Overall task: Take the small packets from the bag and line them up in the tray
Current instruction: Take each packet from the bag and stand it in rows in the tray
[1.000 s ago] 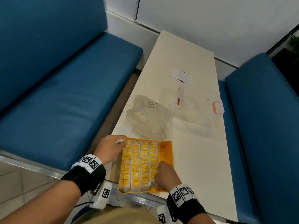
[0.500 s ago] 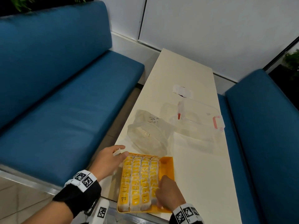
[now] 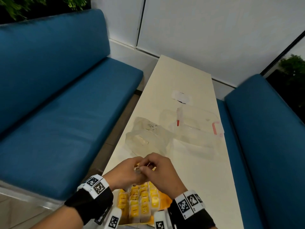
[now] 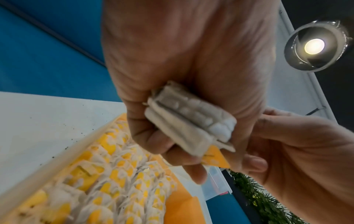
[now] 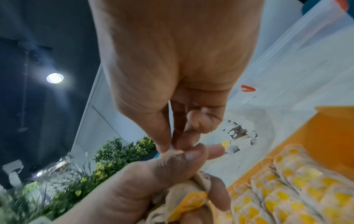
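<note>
While the left hand (image 4: 184, 94) clenches a small bundle of packets (image 4: 189, 122) above the tray (image 3: 165, 201), the right hand (image 3: 162, 171) pinches at the bundle's top with thumb and fingertips (image 5: 162, 145), seemingly peeling one packet free; next it needs seating in the bare strip on the tray's right side. A moment ago both hands lay on the tray on the tabletop (image 3: 206, 179), and the clear bag (image 3: 146, 139) lies beyond, slack.

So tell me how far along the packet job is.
Done: four rows of packets already fill most of the orange tray.
In hand: the left hand grips a small bunch of packets while the right hand pinches at it.
Left: the tray's bare right-hand strip; the bag looks nearly empty.
</note>
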A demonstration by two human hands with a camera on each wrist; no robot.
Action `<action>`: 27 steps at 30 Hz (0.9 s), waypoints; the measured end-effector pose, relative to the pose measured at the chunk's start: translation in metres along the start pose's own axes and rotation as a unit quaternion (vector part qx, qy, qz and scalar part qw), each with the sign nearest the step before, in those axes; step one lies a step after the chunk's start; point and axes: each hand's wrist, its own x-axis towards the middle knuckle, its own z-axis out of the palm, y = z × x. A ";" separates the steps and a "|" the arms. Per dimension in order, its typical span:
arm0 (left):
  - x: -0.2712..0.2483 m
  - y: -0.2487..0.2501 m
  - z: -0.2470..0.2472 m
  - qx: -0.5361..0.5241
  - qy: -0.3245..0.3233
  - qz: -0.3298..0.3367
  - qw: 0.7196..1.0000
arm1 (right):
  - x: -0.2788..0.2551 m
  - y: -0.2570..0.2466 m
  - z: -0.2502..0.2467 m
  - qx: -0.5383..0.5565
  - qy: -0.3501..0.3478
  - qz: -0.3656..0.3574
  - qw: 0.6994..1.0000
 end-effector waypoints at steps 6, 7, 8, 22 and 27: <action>0.002 -0.004 -0.001 0.011 -0.007 0.018 1.000 | 0.003 0.006 0.000 0.012 -0.024 0.027 0.999; 0.003 -0.004 0.001 0.013 -0.011 0.023 1.000 | 0.004 0.007 0.002 0.004 -0.028 0.022 0.999; 0.004 -0.004 0.002 0.015 -0.014 0.026 0.999 | 0.006 0.009 0.004 -0.001 -0.026 0.021 0.999; 0.011 -0.012 -0.018 0.031 0.067 -0.043 0.996 | 0.029 0.026 -0.033 0.073 0.070 0.098 0.990; 0.017 -0.010 -0.016 0.037 0.119 0.013 0.992 | 0.034 0.025 -0.039 0.011 0.056 0.125 0.991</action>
